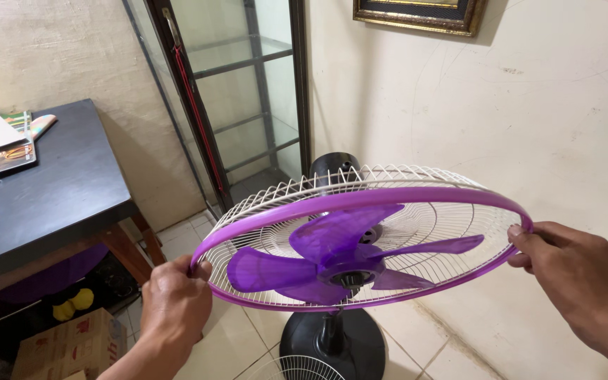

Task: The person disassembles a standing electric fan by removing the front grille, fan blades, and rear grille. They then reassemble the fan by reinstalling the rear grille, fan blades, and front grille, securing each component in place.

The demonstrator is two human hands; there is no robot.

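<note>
Between the hands, left hand (pixel 175 299) and right hand (pixel 577 278) each pinching the purple rim ring (pixel 360 199) of the fan's white rear grille (pixel 431 232): keep grips opposite, level, clear of the purple blades (pixel 332 246).

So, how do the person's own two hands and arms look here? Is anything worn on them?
Both are bare. The left hand shows no glove, ring or watch, and its forearm has no sleeve in view. The right hand is also without glove or ring; its wrist is bare up to the picture's edge, with no sleeve, band or marking to be seen.
</note>
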